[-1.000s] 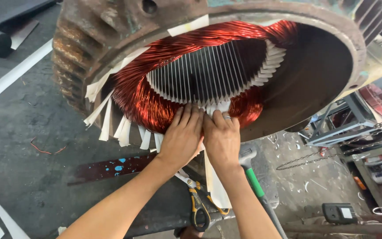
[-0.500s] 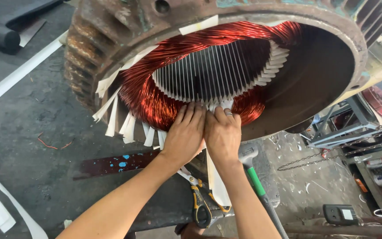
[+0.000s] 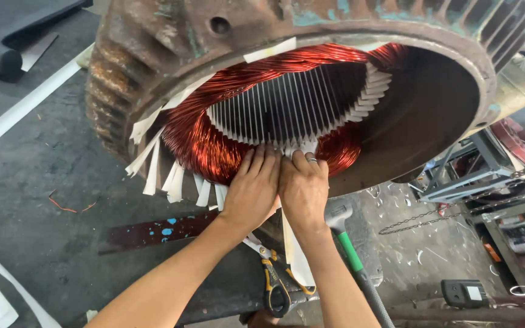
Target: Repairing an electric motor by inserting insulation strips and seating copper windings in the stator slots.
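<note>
Pressing same spot: left hand (image 3: 253,191), right hand (image 3: 303,188) flat, fingers extended, on copper winding (image 3: 214,149); grasping nothing.

The motor housing (image 3: 153,54) was rusty brown, flecked with patches of teal-green paint near its upper rim. Inside it, the copper winding (image 3: 208,146) glowed a glossy red-orange, streaked with fine parallel strands. The slot teeth (image 3: 281,103) formed a pattern of thin grey and dark stripes, edged with white paper wedges. White insulation strips (image 3: 153,173) fanned out below the winding. The workbench (image 3: 44,182) was dark grey, and a brown bar (image 3: 153,231) on it carried bright blue spots. The mallet (image 3: 350,252) had a green handle section and a pale grey head. The scissors (image 3: 271,279) had black and yellow handles.
</note>
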